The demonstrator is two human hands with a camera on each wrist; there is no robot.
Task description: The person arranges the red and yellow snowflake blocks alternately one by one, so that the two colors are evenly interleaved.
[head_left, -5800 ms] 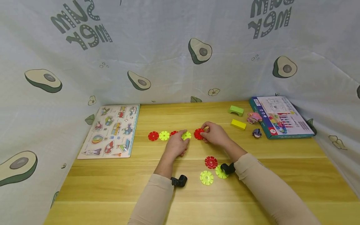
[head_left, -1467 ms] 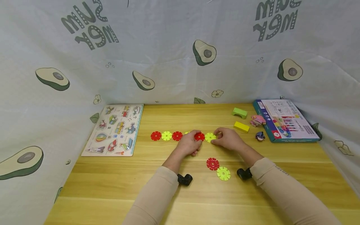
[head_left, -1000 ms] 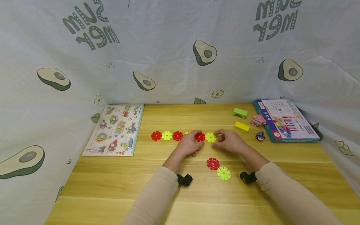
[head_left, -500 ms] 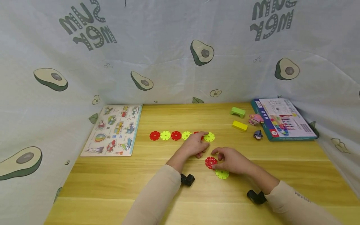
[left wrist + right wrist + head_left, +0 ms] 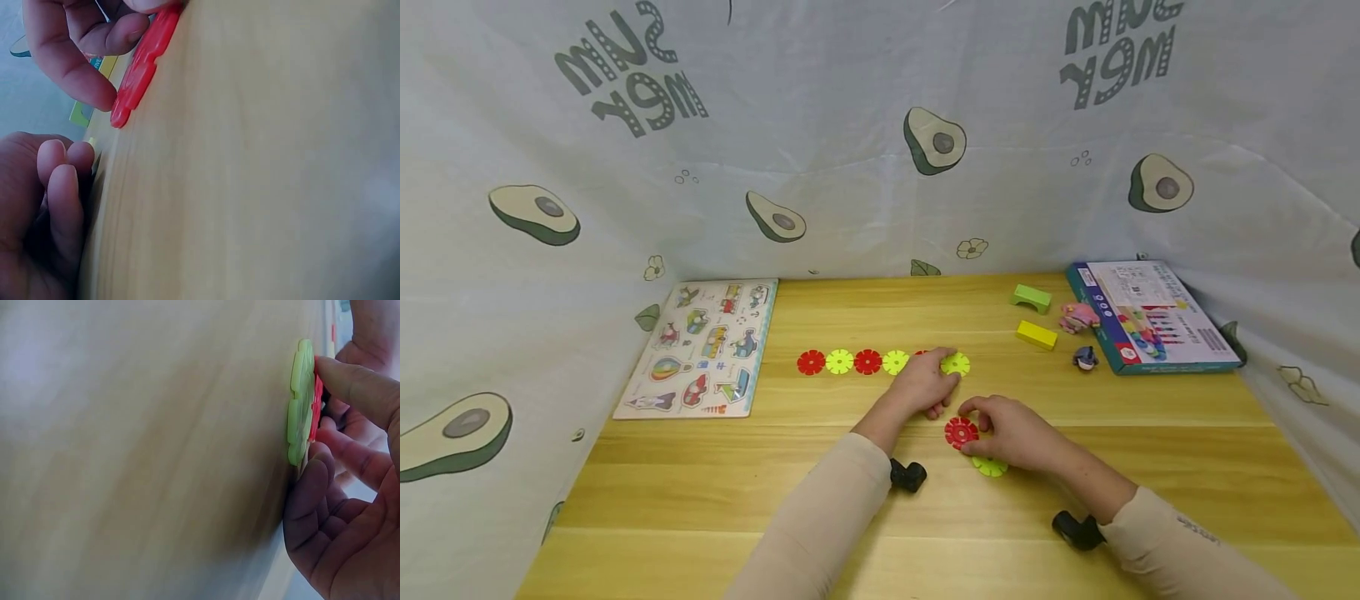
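Six notched plastic snowflake discs, alternating red and yellow-green, form a row across the table. My left hand (image 5: 927,383) covers part of the row's rightmost red disc (image 5: 920,354), its index finger and thumb at opposite edges of the yellow-green end disc (image 5: 956,364). Nearer the front, my right hand (image 5: 1018,432) pinches a loose red disc (image 5: 961,433) by its rim, seen edge-on beneath the fingers in the left wrist view. Another yellow-green disc (image 5: 989,467) lies partly under the right hand; the right wrist view shows this yellow-green disc (image 5: 301,403) in front of the red one.
A picture puzzle board (image 5: 696,348) lies at the left. Toward the back right are a green arch block (image 5: 1032,297), a yellow block (image 5: 1036,335), a pink toy figure (image 5: 1078,317), a small dark figure (image 5: 1085,358) and a flat box (image 5: 1157,317). A printed cloth (image 5: 850,167) hangs behind the table.
A yellow-green disc has joined the row's right end. My right hand has let go of it and come down to the loose red disc; my left hand has shifted right to the end disc.
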